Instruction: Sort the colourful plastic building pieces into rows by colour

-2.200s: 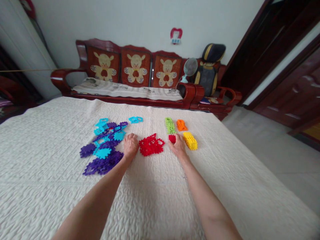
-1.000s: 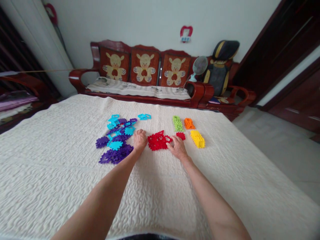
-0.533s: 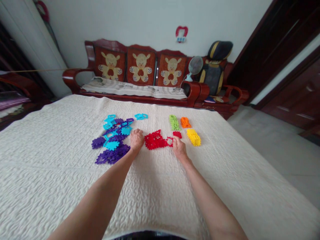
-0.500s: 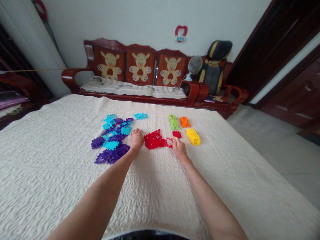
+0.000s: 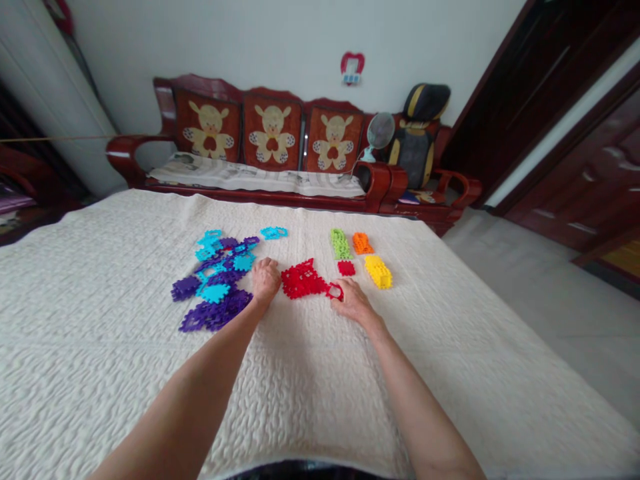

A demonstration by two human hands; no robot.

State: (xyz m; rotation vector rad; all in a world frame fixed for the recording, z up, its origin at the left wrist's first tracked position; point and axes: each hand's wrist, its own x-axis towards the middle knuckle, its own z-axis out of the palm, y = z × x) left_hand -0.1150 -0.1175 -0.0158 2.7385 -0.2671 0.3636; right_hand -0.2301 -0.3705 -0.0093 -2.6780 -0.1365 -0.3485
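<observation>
Interlocking red plastic snowflake-like pieces [image 5: 301, 280] lie in a loose pile on the pale quilted cover. My right hand [image 5: 354, 303] is at the pile's right end, thumb and fingers closed around a red ring-shaped piece [image 5: 328, 290]. On the pile's left side rests my left hand [image 5: 266, 280], knuckles up and fingers curled down; whatever may be under them is hidden. Left of that hand spreads a mixed heap of purple pieces [image 5: 214, 315] and light blue pieces [image 5: 216, 293].
Beyond my right hand stand a small red stack [image 5: 346, 268], a green stack [image 5: 341, 245], an orange stack [image 5: 363, 243] and a yellow stack [image 5: 379, 272]. One light blue group [image 5: 273, 233] lies farther back. A wooden sofa [image 5: 240, 190] is behind the quilted cover [image 5: 310, 387].
My right hand has drawn slightly toward me, and its thumb and fingers now sit on both sides of the ring-shaped piece. My left hand stays nearly in place. The view has shifted a little.
</observation>
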